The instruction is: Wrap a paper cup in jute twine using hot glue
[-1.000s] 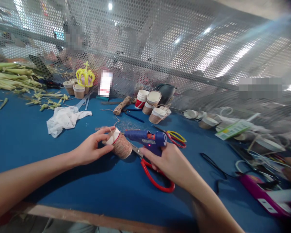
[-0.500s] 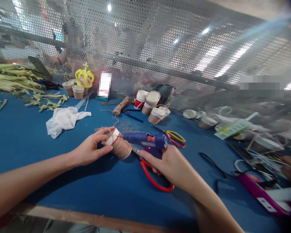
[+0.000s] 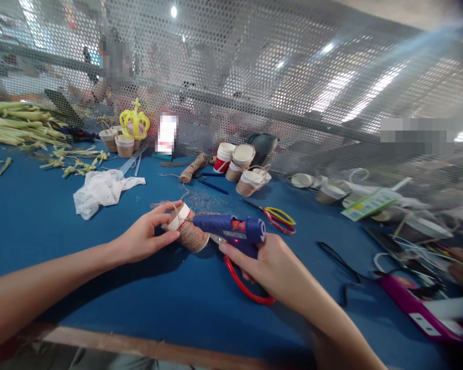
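My left hand grips the white-rimmed end of a paper cup wound with brown twine, tilted over the blue table. A loose strand of twine runs up from the cup toward the back. In my right hand is a blue hot glue gun, its red light lit. The gun's nozzle points left and is at the edge of the wound twine by the white band; I cannot tell whether it touches. Beneath the gun and hand lie red-handled scissors, partly hidden.
Behind the cup are a twine bundle, several cups and yellow-and-red-handled scissors. A crumpled white cloth lies left. At right sits a purple power strip with cords. A perforated metal screen stands behind.
The glue gun's nozzle has shifted slightly left and down along the cup, with my right hand lowered a little. My left hand and the cup stay in place.
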{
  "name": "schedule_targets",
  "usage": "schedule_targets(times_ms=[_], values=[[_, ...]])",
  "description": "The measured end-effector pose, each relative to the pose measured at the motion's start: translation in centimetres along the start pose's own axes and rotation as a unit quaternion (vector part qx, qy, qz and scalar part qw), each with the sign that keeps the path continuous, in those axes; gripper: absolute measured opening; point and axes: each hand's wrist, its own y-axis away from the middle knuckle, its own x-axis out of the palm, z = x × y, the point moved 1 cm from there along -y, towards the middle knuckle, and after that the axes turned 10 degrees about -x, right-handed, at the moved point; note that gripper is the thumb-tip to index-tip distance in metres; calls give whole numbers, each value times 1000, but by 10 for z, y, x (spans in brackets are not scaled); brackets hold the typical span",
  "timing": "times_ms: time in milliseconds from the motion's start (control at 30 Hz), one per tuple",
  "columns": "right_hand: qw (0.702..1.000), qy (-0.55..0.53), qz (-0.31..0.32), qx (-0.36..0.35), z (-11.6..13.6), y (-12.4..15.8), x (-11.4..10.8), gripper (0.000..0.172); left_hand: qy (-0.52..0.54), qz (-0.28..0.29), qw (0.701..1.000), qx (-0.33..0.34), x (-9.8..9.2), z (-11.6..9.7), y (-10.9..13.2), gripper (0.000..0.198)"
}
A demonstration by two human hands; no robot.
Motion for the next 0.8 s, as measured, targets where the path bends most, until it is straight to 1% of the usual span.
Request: schedule_targets(times_ms=[133, 267, 333, 433, 533, 633, 700, 800], values=[[1000, 0, 2, -21, 1, 2, 2, 17, 1, -1, 1000, -3, 1, 0, -1, 16], [998, 14, -8, -54, 2, 3, 4, 15, -1, -6, 1000, 3, 1, 1, -1, 15], [999, 9, -1, -45, 2, 3, 3, 17, -1, -5, 1000, 6, 1, 2, -1, 14], [1000, -3, 14, -9, 0, 1, 1, 19, -6, 1, 1000, 7, 0, 2, 0, 15], [1000, -7, 9, 12, -3, -2, -2, 21, -11, 4, 1000, 12, 0, 1, 0, 15], [999, -25, 7, 30, -8, -6, -2, 30, -8, 3, 1000, 20, 0, 0, 0, 15], [999, -31, 3, 31, -10, -7, -2, 36, -4, 1, 1000, 20, 0, -1, 0, 14], [1000, -19, -6, 15, -10, -10, -2, 40, -2, 1, 1000, 14, 0, 0, 0, 14]])
